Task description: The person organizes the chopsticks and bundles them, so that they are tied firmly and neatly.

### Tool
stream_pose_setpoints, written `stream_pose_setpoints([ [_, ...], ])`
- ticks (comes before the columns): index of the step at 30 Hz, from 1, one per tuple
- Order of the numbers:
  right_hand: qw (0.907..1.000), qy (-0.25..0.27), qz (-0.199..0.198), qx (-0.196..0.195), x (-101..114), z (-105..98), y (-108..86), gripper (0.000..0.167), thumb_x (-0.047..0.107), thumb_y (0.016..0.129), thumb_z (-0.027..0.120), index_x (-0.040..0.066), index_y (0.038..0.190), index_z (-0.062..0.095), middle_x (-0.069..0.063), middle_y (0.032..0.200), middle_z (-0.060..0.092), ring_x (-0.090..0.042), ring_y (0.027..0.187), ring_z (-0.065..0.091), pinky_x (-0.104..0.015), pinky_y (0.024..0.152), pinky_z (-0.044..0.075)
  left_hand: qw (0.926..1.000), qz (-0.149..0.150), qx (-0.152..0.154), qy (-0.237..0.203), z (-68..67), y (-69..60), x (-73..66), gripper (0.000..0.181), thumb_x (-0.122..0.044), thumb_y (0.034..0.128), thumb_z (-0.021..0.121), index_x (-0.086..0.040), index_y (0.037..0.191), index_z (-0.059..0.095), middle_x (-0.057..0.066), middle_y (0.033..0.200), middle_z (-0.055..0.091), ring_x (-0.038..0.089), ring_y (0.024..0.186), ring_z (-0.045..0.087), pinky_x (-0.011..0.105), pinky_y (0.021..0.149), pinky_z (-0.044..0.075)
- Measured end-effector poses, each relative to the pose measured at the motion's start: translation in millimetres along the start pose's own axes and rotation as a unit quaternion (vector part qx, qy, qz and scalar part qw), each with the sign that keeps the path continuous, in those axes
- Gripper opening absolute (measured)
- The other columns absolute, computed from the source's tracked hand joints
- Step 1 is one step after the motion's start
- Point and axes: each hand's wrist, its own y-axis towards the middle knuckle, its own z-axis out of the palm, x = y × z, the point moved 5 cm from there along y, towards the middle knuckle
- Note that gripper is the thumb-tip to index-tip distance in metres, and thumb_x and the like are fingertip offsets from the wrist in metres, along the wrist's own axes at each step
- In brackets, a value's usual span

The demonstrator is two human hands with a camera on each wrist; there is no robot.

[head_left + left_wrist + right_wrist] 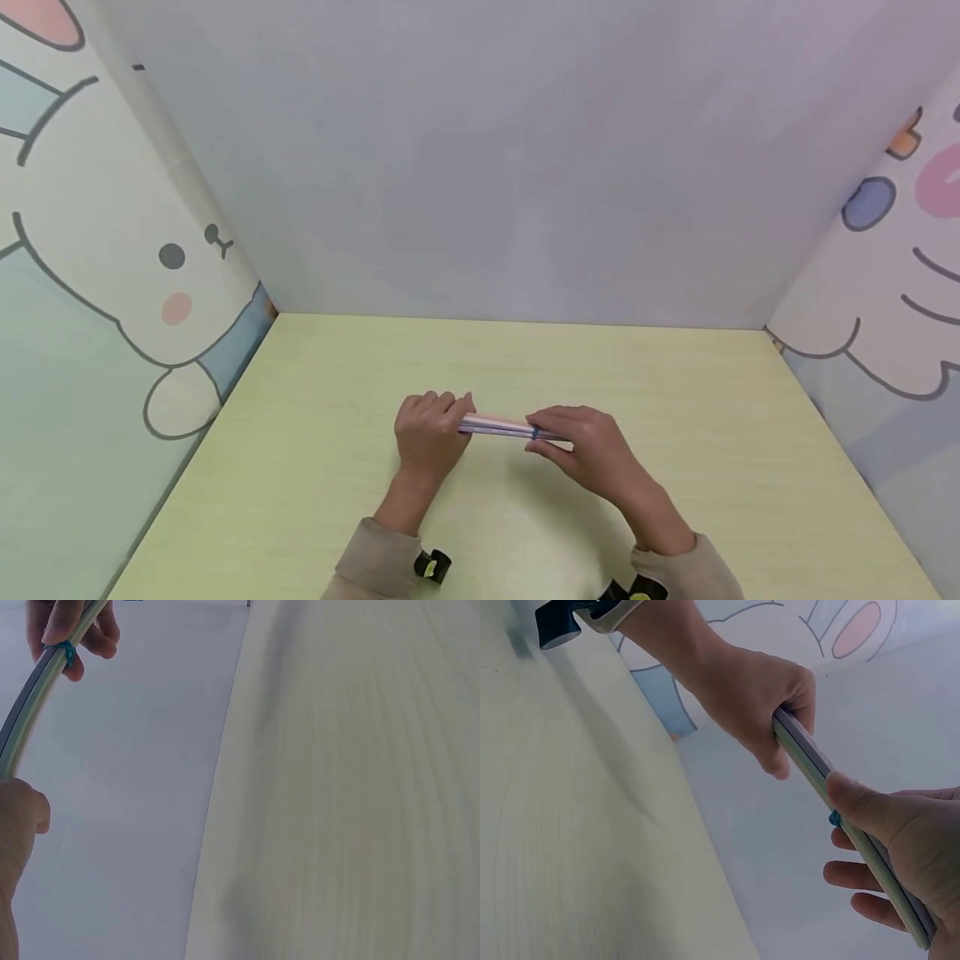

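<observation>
A slim bundle of long thin strips or sticks (497, 426), pale pink, white and dark-edged, is held nearly level above the table; the exact kind cannot be told. My left hand (433, 435) wraps its fist round the left end. Near the other end, my right hand (596, 447) pinches the bundle between thumb and fingers, beside a small blue tie (835, 818) that goes round it. Greenish and grey layers of the bundle (804, 754) show in the right wrist view. The left fist hides the bundle's left end.
Under the hands lies a pale yellow wood-grain table (337, 358). A plain grey wall (480, 183) rises at its back edge. Cartoon-printed panels (97, 242) border both sides. Black wrist-camera mounts (432, 567) sit near the sleeves.
</observation>
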Motion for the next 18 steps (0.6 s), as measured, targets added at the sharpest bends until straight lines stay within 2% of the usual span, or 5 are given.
stream_pose_setpoints([
  [4,0.9998,-0.003,0.0,-0.02,0,-6,-1.7,0.036,0.036,0.089,0.077,0.005,0.107,0.076,-0.003,0.097,0.077,-0.012,0.078,0.074,-0.029,0.068,0.058,1.0,-0.006,0.0,0.005,-1.4,-0.9,3.5,0.021,-0.017,0.0825,0.068,-0.011,0.062,0.065,0.0,0.055,0.061,0.017,0.047,0.055,0.035,0.052,0.05],
  [7,0.9988,-0.038,-0.014,-0.027,1,-8,-0.4,0.031,0.036,0.095,0.07,0.007,0.101,0.077,-0.001,0.091,0.077,-0.013,0.075,0.073,-0.031,0.065,0.057,0.9998,-0.015,-0.003,0.009,-2.4,-0.6,4.6,0.022,-0.017,0.0824,0.068,-0.011,0.062,0.065,0.0,0.055,0.062,0.017,0.046,0.053,0.035,0.052,0.05],
  [10,0.9968,-0.071,-0.031,-0.017,4,-5,2.0,0.018,0.022,0.087,0.08,0.008,0.098,0.076,0.0,0.088,0.076,-0.013,0.072,0.072,-0.033,0.062,0.056,0.9998,-0.016,-0.006,0.013,-2.8,-1.2,2.8,0.023,-0.017,0.0833,0.066,-0.011,0.061,0.065,0.0,0.055,0.061,0.016,0.045,0.052,0.035,0.052,0.05],
  [13,0.995,-0.095,-0.029,-0.006,7,-1,4.1,0.027,0.012,0.073,0.089,0.008,0.096,0.075,0.0,0.088,0.076,-0.013,0.07,0.071,-0.034,0.062,0.056,0.9997,-0.018,-0.009,0.015,-2.8,-1.7,0.0,0.025,-0.018,0.085,0.064,-0.011,0.061,0.065,0.0,0.054,0.06,0.016,0.044,0.051,0.035,0.052,0.05],
  [18,0.9921,-0.123,-0.027,0.009,14,8,8.2,0.035,0.018,0.068,0.093,0.006,0.098,0.077,-0.002,0.089,0.077,-0.015,0.07,0.071,-0.033,0.062,0.057,0.9997,-0.014,-0.013,0.012,-1.6,-0.6,-6.2,0.026,-0.018,0.0857,0.063,-0.012,0.061,0.064,-0.001,0.054,0.059,0.016,0.044,0.051,0.034,0.051,0.049],
])
